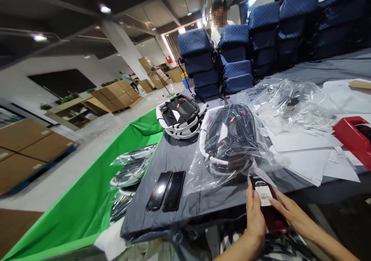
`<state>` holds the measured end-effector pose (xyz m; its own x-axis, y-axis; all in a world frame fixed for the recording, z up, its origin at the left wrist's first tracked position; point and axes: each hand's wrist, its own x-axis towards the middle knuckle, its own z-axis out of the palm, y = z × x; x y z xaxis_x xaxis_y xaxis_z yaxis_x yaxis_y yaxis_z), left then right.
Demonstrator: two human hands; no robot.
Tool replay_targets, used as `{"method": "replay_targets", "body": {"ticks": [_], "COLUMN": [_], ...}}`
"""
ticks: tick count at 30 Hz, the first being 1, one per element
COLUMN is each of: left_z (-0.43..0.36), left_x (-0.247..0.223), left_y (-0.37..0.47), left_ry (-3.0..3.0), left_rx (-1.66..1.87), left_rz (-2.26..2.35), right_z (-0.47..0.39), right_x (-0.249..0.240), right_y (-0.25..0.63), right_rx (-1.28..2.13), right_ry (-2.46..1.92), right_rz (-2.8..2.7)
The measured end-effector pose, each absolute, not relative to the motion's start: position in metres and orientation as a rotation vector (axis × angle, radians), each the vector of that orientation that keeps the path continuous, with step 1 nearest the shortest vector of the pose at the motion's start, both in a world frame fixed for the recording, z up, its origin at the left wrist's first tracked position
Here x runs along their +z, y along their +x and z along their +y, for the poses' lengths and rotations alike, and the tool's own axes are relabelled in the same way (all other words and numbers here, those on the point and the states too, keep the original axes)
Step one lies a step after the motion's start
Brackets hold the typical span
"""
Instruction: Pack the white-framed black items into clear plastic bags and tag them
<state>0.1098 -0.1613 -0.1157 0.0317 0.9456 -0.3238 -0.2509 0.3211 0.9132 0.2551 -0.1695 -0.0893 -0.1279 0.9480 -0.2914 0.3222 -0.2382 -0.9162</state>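
Hands meet at the near edge of the worktop (pixel 185 152), seen from the head camera. The left hand (pixel 255 214) is closed around the left edge of a black hang tag (pixel 262 189) with a white barcode label, thumb on its face. The right hand (pixel 291 212) pinches the tag's lower right corner with its fingertips, just above a dark red item whose shape I cannot tell. The tag sits at the mouth of a clear plastic bag (pixel 228 149) that wraps a black backpack (pixel 232 135) with white trim, lying flat on the grey worktop just beyond the hands.

Left of the bag, two black phones (pixel 166 190) lie side by side, touching. Further back rests a second backpack (pixel 180 116), unbagged, black with white edging. To the right lie loose clear bags (pixel 292 102) over white paper sheets (pixel 307 156), and a red tape dispenser (pixel 352 135) near the right edge. Stacks of blue backpacks (pixel 234 63) line the far end, with a person (pixel 218 21) behind them. A green cloth bin (pixel 87 203) on the left holds more bagged packs (pixel 130 168).
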Motion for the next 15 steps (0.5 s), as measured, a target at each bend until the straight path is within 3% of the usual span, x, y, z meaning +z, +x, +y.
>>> {"method": "replay_targets", "body": {"ticks": [9,15], "left_z": [-0.138,-0.073], "left_x": [-0.08,-0.034], "left_y": [0.052,0.087], "left_ry": [1.805,2.599], "left_rx": [0.773,0.402], "left_rz": [1.377,0.207], "right_z": [-0.182,-0.206], "right_x": [-0.104,-0.116], "right_y": [0.256,0.255], "right_rx": [0.799,-0.241], "right_ry": [-1.783,-1.657], "right_rz": [-1.524,-1.927]}}
